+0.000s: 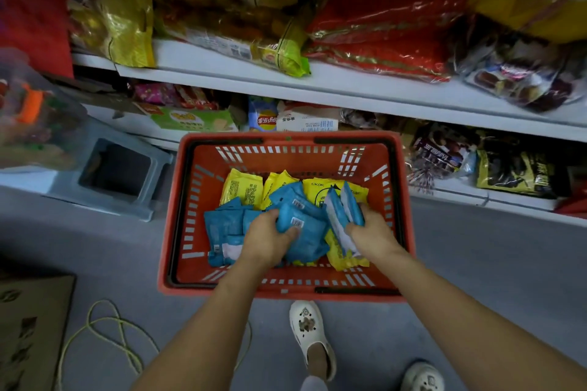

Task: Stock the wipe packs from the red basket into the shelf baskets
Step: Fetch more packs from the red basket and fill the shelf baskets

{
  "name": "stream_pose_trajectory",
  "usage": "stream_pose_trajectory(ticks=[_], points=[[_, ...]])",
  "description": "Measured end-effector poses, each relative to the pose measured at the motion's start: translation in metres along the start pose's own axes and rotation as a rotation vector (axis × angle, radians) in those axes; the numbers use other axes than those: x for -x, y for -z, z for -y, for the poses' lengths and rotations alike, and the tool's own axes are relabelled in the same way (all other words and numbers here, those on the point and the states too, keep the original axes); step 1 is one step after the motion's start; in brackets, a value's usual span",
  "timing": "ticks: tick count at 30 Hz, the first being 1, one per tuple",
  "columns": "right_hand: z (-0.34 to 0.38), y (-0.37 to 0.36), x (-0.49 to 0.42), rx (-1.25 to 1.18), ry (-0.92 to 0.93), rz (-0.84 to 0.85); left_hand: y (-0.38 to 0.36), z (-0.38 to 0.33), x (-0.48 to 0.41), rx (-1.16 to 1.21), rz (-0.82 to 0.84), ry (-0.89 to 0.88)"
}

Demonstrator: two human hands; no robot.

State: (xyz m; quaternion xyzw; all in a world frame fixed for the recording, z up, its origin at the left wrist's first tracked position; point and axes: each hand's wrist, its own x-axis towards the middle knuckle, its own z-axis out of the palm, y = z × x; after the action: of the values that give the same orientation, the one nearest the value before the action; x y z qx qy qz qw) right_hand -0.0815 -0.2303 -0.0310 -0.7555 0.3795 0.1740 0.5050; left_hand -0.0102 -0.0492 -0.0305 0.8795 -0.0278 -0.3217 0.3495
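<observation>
Gripping blue wipe packs (306,243) inside red basket (286,291): left hand (266,241), right hand (372,232).

Both bare arms are in from the bottom of the frame, angling toward the centre. The left forearm (203,327) rises from the lower left, wrist straight, and the left hand (268,241) sits just left of centre, back up, its fingers curled down over a blue pack (305,232). The right forearm (460,305) cuts in from the lower right corner. The right hand (370,232), just right of centre, has its back to the camera and grips a bunch of packs (341,209) standing on edge. The hands are near each other, not touching.
</observation>
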Motion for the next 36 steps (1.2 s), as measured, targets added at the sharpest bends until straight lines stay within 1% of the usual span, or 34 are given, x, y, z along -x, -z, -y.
stream_pose_trajectory(ticks=[1, 3, 5, 7, 10, 14, 17, 23, 26, 31, 34, 36], points=[[0.001, 0.008, 0.011, -0.076, 0.005, 0.004, 0.003, -0.009, 0.011, 0.132, -0.025, 0.043], [0.003, 0.028, 0.034, -0.145, 0.029, -0.005, 0.005, -0.028, 0.036, 0.346, -0.062, 0.106], [0.005, 0.051, 0.056, -0.193, 0.049, 0.001, 0.002, -0.045, 0.06, 0.456, -0.072, 0.146], [0.003, 0.077, 0.075, -0.267, 0.069, 0.016, -0.007, -0.061, 0.083, 0.526, -0.039, 0.164], [-0.007, 0.119, 0.105, -0.32, 0.113, 0.046, -0.025, -0.092, 0.116, 0.549, 0.017, 0.12], [-0.035, 0.189, 0.149, -0.341, 0.162, 0.06, -0.063, -0.148, 0.155, 0.615, 0.015, 0.075], [-0.063, 0.245, 0.184, -0.365, 0.196, 0.046, -0.101, -0.197, 0.189, 0.657, 0.015, 0.049], [-0.108, 0.347, 0.234, -0.401, 0.25, 0.007, -0.174, -0.285, 0.236, 0.733, 0.081, -0.047], [-0.119, 0.384, 0.246, -0.38, 0.27, 0.015, -0.198, -0.32, 0.243, 0.738, 0.12, -0.057], [-0.131, 0.443, 0.246, -0.394, 0.294, -0.141, -0.225, -0.379, 0.236, 0.729, 0.207, -0.14], [-0.137, 0.489, 0.242, -0.408, 0.318, -0.166, -0.246, -0.422, 0.228, 0.677, 0.278, -0.208], [-0.138, 0.52, 0.236, -0.431, 0.347, -0.172, -0.26, -0.453, 0.221, 0.67, 0.294, -0.248]])
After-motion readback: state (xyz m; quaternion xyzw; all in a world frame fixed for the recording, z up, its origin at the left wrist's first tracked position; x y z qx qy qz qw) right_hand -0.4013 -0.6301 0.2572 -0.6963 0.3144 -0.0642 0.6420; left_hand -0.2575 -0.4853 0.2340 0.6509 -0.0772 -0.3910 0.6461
